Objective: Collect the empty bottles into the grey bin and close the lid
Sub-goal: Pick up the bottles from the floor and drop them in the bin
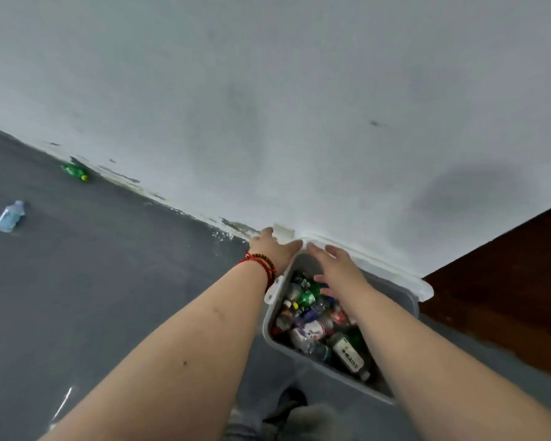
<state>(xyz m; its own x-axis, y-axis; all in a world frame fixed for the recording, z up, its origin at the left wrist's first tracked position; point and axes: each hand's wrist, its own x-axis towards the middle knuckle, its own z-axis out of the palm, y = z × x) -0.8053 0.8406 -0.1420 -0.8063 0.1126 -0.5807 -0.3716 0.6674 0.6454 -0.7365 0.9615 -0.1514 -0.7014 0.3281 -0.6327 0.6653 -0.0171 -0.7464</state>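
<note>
A grey bin (269, 332) stands on the floor against the white wall, holding several empty bottles (312, 326). Its pale lid (392, 268) leans open against the wall behind it. My left hand (272, 248), with red and brown bead bracelets at the wrist, reaches to the lid's left corner with fingers stretched out; whether it touches is unclear. Over the bin's back part my right hand (337, 265) is spread with straight fingers, close to the lid's edge. A green bottle (74, 172) lies by the wall at far left. A clear bottle with a blue label (9, 216) lies on the floor.
The floor (109, 281) is dark grey and glossy. A dark brown wooden surface (506, 288) stands to the right of the bin. My feet in dark shoes (287, 405) show at the bottom edge, close to the bin.
</note>
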